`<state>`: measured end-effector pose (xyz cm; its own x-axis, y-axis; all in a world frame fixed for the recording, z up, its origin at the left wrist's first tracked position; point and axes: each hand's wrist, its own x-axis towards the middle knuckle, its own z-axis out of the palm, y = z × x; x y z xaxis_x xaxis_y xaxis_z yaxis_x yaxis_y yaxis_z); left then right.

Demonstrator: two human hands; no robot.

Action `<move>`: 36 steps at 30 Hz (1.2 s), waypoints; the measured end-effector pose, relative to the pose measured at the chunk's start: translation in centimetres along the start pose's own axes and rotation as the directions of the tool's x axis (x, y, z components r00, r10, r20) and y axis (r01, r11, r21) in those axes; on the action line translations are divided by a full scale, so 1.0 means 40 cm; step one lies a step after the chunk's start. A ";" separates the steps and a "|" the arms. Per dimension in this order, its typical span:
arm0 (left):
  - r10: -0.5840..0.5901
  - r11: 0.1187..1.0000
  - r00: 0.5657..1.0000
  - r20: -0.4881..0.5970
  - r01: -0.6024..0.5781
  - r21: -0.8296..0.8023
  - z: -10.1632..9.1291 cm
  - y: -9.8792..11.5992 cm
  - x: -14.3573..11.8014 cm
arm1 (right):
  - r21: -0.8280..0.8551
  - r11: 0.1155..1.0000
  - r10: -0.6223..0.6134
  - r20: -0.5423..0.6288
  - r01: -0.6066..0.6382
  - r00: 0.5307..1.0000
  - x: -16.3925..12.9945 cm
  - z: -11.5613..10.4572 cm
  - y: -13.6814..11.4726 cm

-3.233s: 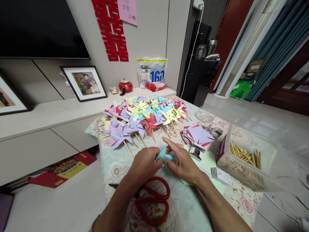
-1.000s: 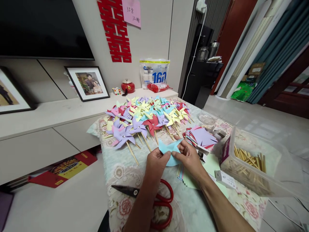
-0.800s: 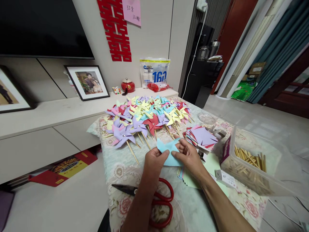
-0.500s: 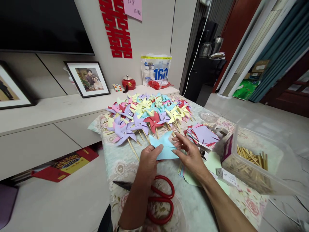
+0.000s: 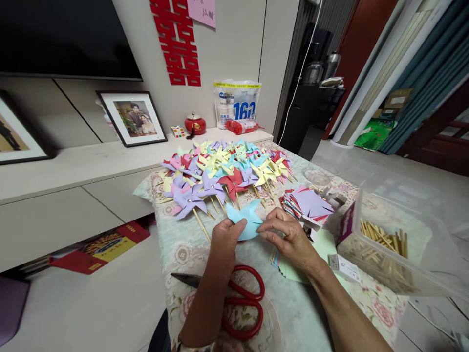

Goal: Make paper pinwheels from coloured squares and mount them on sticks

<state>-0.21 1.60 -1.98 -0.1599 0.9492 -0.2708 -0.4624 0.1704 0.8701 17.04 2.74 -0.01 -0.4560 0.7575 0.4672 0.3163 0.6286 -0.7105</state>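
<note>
A light blue paper square [image 5: 243,221], cut and partly folded, is held above the table between both hands. My left hand [image 5: 227,243] pinches its left edge with thumb and fingers. My right hand [image 5: 291,238] pinches its right side, bending a corner inward. Just beyond lies a heap of finished paper pinwheels [image 5: 223,172] on wooden sticks, in purple, yellow, blue, pink and red. Red-handled scissors [image 5: 234,298] lie on the cloth under my left forearm.
A stack of cut coloured paper squares [image 5: 307,204] lies right of my hands. A clear plastic box of wooden sticks [image 5: 381,242] stands at the right. The flowered tablecloth [image 5: 183,254] covers the table; a low cabinet with framed photos [image 5: 132,117] runs along the left.
The blue paper was opened out flat from a tight fold, then its corners were bent in again. My hands rose slightly and shifted away from me; the camera tilted a little.
</note>
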 end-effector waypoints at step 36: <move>0.005 0.984 0.995 0.098 -0.023 0.177 0.018 -0.021 -0.005 | -0.059 0.921 0.388 0.021 -0.386 0.921 -0.002 0.022 0.006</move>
<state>0.85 1.45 -2.37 -0.0765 0.9714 -0.2246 -0.2970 0.1929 0.9352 16.44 2.68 -0.68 -0.3151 0.9381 0.1438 0.5166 0.2966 -0.8032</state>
